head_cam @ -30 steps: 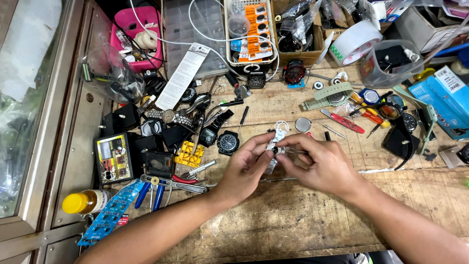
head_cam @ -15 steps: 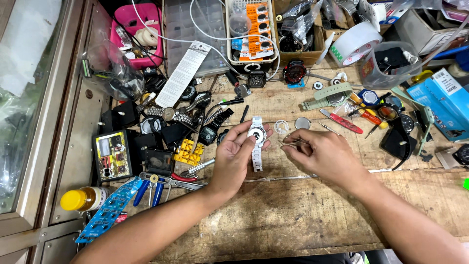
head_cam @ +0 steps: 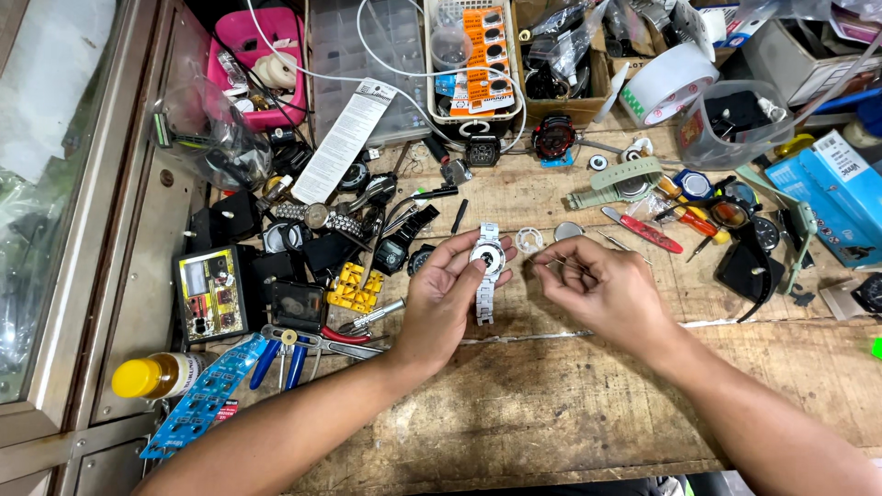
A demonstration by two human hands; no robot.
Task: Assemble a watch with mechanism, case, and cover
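My left hand (head_cam: 447, 298) holds a silver wristwatch (head_cam: 486, 262) with a metal link band, its round case turned up and open at the back, thumb and fingers around the case. My right hand (head_cam: 602, 289) is a little to the right of the watch, its fingers pinched on thin metal tweezers (head_cam: 549, 262) whose tips point toward the watch. Just beyond the hands, a small clear round ring (head_cam: 526, 240) and a round silver case back (head_cam: 568, 231) lie on the wooden workbench (head_cam: 551, 404).
Watches, straps and tools crowd the back of the bench: a red screwdriver (head_cam: 643, 230), a green strap watch (head_cam: 617, 184), a yellow holder block (head_cam: 355, 288), blue-handled pliers (head_cam: 280, 354), a tape roll (head_cam: 668, 83), a blue box (head_cam: 831, 193), a yellow-capped bottle (head_cam: 152, 377).
The hands have drawn apart. My left hand has turned the watch upright with its case toward me; my right hand has moved right with the tweezers, off the watch.
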